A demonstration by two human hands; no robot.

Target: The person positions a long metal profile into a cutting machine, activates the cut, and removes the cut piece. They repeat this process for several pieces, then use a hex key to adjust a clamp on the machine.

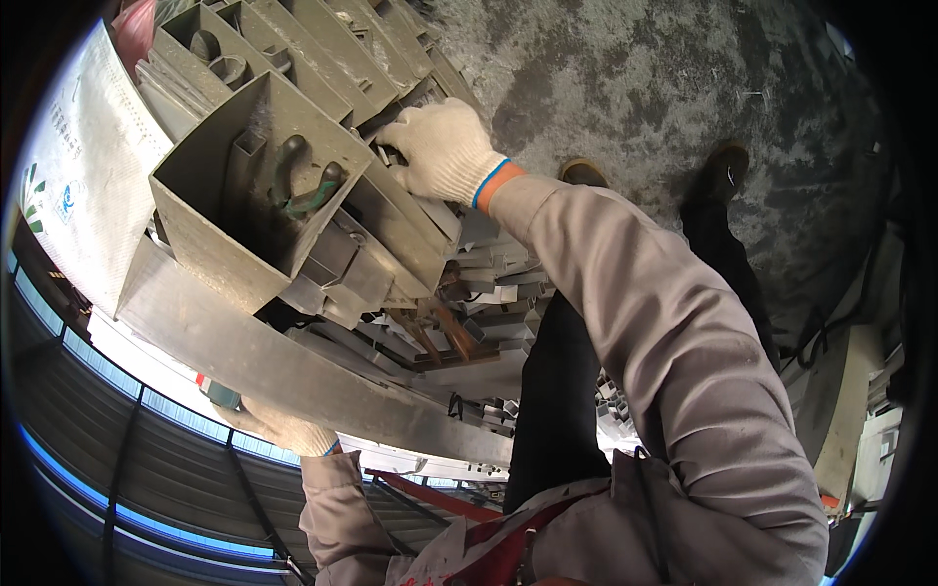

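My right hand (440, 146), in a cream knit glove with a blue cuff edge, reaches in among grey-beige square metal tubes. Its fingers are curled down at a tube opening beside small metal pieces; what they grip is hidden. At the lower left, my left hand (283, 428), gloved the same way, is closed around a small teal object (221, 393) with a red edge, its kind unclear. Between the hands stands a large open square metal box (215, 244). Inside it are a green-handled tool (318, 190), like pliers, and a narrow square tube (244, 161).
A white woven sack (83, 146) stands at the left, a pink bag (135, 34) behind it. A long metal bar (244, 322) curves in front of the box. Cut metal profiles (498, 273) are piled below. Grey stained floor (625, 78) spreads to the right.
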